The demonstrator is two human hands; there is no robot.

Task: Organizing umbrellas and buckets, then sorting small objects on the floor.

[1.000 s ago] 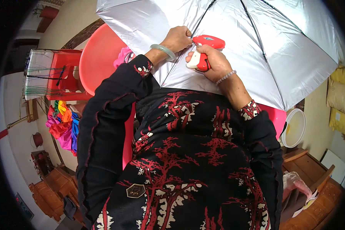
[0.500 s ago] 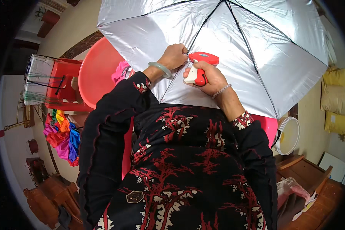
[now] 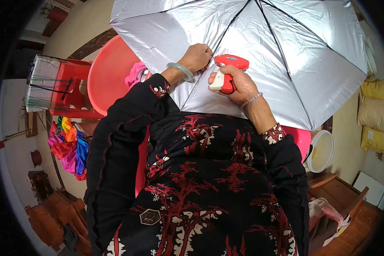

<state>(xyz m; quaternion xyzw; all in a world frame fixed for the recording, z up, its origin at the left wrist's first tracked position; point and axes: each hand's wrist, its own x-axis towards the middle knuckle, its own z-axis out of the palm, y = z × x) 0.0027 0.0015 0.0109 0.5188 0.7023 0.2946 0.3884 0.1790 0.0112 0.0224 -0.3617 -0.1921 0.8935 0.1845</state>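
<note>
An opened umbrella [image 3: 251, 94] with a silver inner side and thin dark ribs spreads across the upper middle, its near edge against my torso. My left hand [image 3: 197, 57] is closed at one rib, fingers curled against the silver cloth; the fingertips are partly hidden. Just right of it, my right hand [image 3: 239, 85] wraps round the grip of a red-and-white trigger-style hand tool [image 3: 232, 62]. The tool's red head points left toward my left fingers and the rib. Whether its tip touches the umbrella, I cannot tell.
At left stand a large red basin [image 3: 108, 77], a red stool [image 3: 74, 89] with a wire-bound white bundle, and a heap of bright cloth [image 3: 72, 151]. White buckets [image 3: 321, 151] and yellow sacks [image 3: 374, 138] are at right. Wooden furniture [image 3: 55, 217] sits lower left.
Both hands, the hand tool and the umbrella's near part have shifted slightly right and up. My grips look the same.
</note>
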